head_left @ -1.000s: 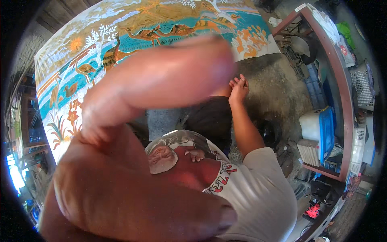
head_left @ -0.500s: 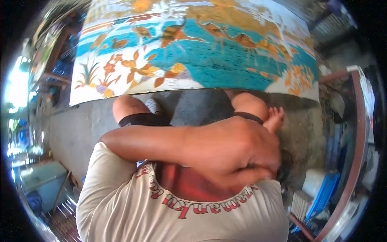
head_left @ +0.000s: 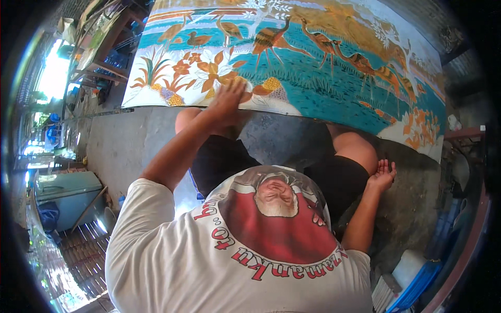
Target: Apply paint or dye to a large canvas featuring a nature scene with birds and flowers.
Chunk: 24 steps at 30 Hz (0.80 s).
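A large painted cloth spreads out in front of me, with long-legged birds, teal water, pale trees and orange flowers on it. My left hand reaches to its near edge, over the flowers on the left. Its fingers are stretched out, slightly blurred, and no tool shows in them. Whether the palm presses on the cloth, I cannot tell. Beside my right knee, my right hand rests palm up with loosely curled fingers apart. Nothing plain to see lies in it, and the cloth's near right edge is just beyond.
My bent knees sit close to the cloth's near edge, above a grey concrete floor. On the left stand a pale blue-green cabinet and a wooden rack. A reddish-brown frame and a blue plastic item are at the right.
My left arm, folded across my chest toward the right shoulder before, has swung out forward to the cloth's edge. The right hand stays by the knee. The view has shifted.
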Each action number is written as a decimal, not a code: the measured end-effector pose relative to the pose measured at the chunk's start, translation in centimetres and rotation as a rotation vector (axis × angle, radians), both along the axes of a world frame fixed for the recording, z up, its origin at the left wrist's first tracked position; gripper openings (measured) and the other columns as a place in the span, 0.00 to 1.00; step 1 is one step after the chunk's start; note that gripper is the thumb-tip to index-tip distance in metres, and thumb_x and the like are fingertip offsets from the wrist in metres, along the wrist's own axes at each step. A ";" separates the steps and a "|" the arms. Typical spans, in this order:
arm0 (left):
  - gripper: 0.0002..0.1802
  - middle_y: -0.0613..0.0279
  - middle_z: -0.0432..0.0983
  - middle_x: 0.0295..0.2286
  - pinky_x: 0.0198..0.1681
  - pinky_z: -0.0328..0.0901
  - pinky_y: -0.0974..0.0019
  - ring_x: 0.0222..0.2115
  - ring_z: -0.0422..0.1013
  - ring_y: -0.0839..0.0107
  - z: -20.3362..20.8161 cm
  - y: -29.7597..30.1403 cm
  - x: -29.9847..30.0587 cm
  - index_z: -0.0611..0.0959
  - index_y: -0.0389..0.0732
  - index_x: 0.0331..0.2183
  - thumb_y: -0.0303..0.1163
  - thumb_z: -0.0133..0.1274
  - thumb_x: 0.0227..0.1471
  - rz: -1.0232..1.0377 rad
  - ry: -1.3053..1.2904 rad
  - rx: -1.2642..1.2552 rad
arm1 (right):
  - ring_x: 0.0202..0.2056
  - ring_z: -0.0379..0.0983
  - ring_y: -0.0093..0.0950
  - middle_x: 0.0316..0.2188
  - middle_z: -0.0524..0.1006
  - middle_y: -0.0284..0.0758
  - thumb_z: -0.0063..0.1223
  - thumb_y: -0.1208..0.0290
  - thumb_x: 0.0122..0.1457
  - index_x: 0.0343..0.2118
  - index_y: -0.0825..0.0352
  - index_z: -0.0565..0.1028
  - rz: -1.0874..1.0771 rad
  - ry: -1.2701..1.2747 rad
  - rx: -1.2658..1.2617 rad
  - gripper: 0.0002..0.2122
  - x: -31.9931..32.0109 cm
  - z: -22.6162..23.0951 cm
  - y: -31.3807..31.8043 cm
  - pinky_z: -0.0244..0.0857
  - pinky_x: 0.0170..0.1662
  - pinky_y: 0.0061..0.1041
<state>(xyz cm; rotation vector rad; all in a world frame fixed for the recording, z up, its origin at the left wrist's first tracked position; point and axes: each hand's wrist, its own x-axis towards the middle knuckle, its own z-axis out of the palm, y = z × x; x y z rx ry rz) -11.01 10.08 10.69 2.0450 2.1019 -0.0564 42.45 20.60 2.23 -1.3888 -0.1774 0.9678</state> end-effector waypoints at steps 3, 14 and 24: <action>0.57 0.45 0.42 0.66 0.67 0.37 0.41 0.68 0.37 0.48 -1.5 0.2 -3.4 0.46 0.34 0.66 0.57 0.55 0.51 0.229 0.242 -0.129 | 0.40 0.72 0.33 0.43 0.73 0.42 0.37 0.59 0.68 0.54 0.66 0.69 0.021 0.059 0.048 0.19 0.1 -0.6 -0.5 0.70 0.47 0.33; 0.50 0.38 0.45 0.65 0.66 0.42 0.42 0.67 0.44 0.47 -4.7 -2.1 -5.0 0.53 0.29 0.64 0.58 0.47 0.55 0.199 0.209 -0.053 | 0.34 0.69 0.31 0.33 0.70 0.35 0.46 0.61 0.63 0.48 0.65 0.73 -0.099 0.078 -0.095 0.16 0.8 0.2 -1.8 0.70 0.44 0.35; 0.27 0.46 0.71 0.52 0.57 0.63 0.55 0.56 0.65 0.52 -3.6 -2.2 -2.7 0.75 0.40 0.52 0.41 0.55 0.51 -0.191 -0.248 0.153 | 0.30 0.72 0.28 0.37 0.75 0.37 0.42 0.60 0.69 0.46 0.67 0.72 -0.060 -0.179 -0.070 0.15 5.1 0.5 -3.6 0.74 0.41 0.32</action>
